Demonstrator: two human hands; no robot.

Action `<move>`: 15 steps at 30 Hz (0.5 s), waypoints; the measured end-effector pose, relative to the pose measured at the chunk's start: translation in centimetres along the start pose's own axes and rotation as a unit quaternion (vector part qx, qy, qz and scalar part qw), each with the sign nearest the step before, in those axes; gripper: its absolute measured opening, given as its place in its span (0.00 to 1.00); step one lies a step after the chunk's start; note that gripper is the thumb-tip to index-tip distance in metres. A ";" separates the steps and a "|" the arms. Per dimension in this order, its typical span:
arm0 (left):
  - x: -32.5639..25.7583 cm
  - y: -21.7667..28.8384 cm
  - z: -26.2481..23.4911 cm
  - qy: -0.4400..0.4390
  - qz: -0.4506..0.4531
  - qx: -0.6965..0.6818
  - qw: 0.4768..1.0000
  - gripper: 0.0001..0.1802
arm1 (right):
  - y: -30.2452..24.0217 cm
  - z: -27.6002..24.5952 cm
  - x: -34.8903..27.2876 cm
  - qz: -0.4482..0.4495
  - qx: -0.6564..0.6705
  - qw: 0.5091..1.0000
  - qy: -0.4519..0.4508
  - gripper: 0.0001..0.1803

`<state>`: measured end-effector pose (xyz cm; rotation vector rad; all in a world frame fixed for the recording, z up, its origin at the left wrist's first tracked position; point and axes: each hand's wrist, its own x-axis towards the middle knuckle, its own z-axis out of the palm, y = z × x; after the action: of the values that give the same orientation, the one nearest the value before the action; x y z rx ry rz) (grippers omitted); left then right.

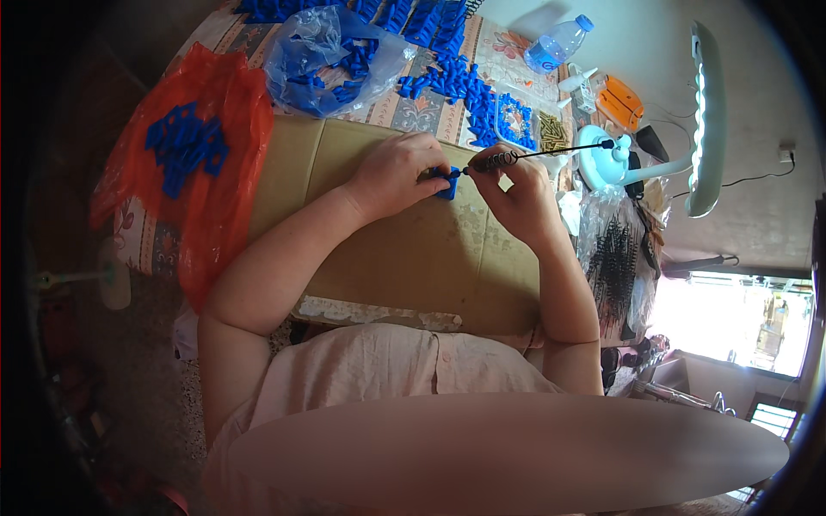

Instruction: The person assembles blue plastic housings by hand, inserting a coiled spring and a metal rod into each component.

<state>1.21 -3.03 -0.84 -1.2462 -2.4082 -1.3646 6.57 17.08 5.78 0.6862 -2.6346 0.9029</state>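
Over the cardboard sheet [387, 258], my two hands meet in front of me. My left hand [396, 172] is closed, its fingertips at a small blue plastic piece [448, 187]. My right hand [520, 193] pinches a thin black wire rod [559, 150] with a coiled, spring-like section [509, 158]. The rod's long straight end sticks out to the right, toward the lamp. Its near end meets a dark part between my hands, by the blue piece. My fingers hide how these parts join.
Blue pieces lie in an orange-red bag [237, 112] at left, in a clear bag [297, 95] and loose behind [456, 77]. At right stand a clear tray [514, 120], brass-coloured parts [552, 132], a lamp [598, 163], a bottle [557, 45] and a bag of black wire rods [613, 258].
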 end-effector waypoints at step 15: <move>-0.1 0.0 -0.1 -0.006 0.002 -0.008 1.000 0.09 | -1.6 -1.2 0.2 0.043 0.034 0.998 0.005 0.04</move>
<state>1.26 -3.18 -0.81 -1.2673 -2.4063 -1.3804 7.30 16.64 7.58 0.5858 -2.6526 1.0224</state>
